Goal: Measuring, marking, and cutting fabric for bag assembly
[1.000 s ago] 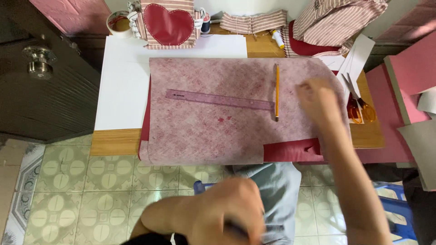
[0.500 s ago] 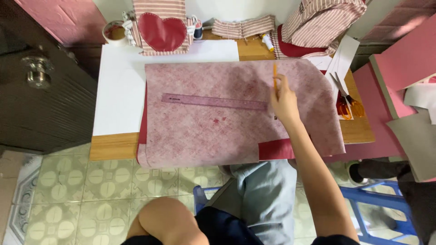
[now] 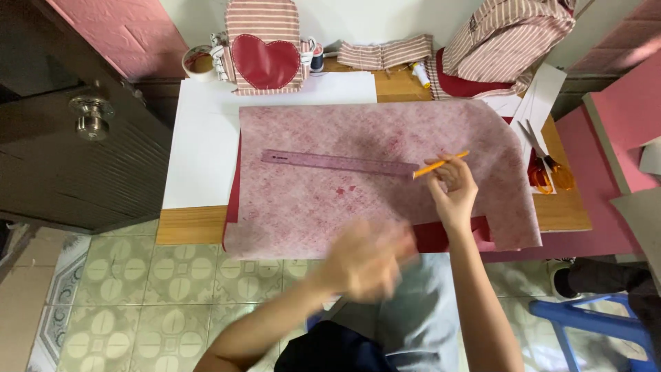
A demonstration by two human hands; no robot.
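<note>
Right hand: the right hand [image 3: 452, 189] grips a yellow pencil [image 3: 439, 164] between its fingers, the pencil tilted with its tip just at the right end of the ruler [image 3: 337, 162].
Left hand: the left hand [image 3: 365, 258] is blurred, raised above the near edge of the pink fabric sheet [image 3: 372, 172]; whether it is clenched or spread cannot be told, and it holds nothing visible.
Ruler: a long translucent purple strip lying flat across the middle of the fabric sheet, running left to right.
Fabric sheet: mottled pink, spread over the wooden table [image 3: 189, 224], its near edge hanging past the table front; a dark red layer shows beneath it.
White board [image 3: 200, 145]: left of the ruler, partly under the sheet.
Heart bag [image 3: 265, 52]: striped, with a red heart, beyond the ruler.
Scissors [image 3: 547, 172]: orange-handled, far right of the ruler, off the sheet.
</note>
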